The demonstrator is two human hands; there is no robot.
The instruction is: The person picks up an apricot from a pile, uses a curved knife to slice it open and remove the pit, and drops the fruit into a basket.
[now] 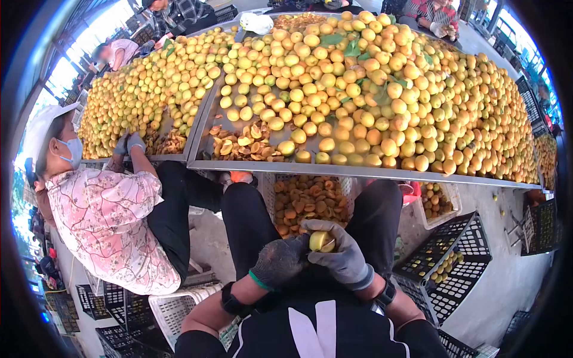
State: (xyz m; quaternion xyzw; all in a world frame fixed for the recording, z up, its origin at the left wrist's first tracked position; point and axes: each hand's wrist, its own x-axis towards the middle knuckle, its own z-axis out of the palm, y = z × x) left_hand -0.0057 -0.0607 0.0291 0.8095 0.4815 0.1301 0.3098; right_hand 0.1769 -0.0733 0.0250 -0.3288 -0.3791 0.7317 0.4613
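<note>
Both my hands are gloved and meet above my lap. My right hand (pixel 344 258), in a grey glove, holds a yellow-green fruit (pixel 322 241) between thumb and fingers; the fruit looks cut open. Against its left side is my left hand (pixel 280 261), in a darker glove with a green cuff, its fingers closed; what they hold, if anything, is hidden. Beyond my hands, between my knees, a white basket (pixel 266 190) holds many halved fruits (pixel 310 200). Orange cut pieces (pixel 248 143) lie near the front edge of the metal table (pixel 268 167), beside a large heap of whole fruits (pixel 382 89).
A co-worker in a pink shirt (pixel 101 209) sits at my left, hands at the table. More people are at the table's far side. A white crate (pixel 179 307), black crates (pixel 465 262) and another fruit basket (pixel 458 209) stand on the floor around me.
</note>
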